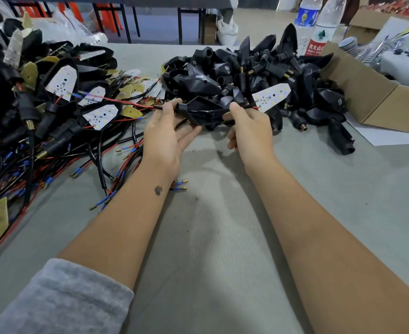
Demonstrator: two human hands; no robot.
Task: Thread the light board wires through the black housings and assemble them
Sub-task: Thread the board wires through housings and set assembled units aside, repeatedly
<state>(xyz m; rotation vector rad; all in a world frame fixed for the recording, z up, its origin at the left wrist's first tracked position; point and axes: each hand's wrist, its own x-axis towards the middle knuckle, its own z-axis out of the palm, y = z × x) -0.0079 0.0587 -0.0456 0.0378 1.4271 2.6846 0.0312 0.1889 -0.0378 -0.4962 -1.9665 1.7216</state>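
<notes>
Head view: a black housing is held above the worktop, between the two heaps. The left hand pinches the wires at the stem end, its other fingers spread. The right hand grips the wide end beside the light board. Risks, as judged: a hard pull could strain the wire joints at the board; the slack red lead may snag in the finished pile; the board could seat crooked.

bottle tops cut off, pile of assembled lights cropped left, box cropped right
</notes>
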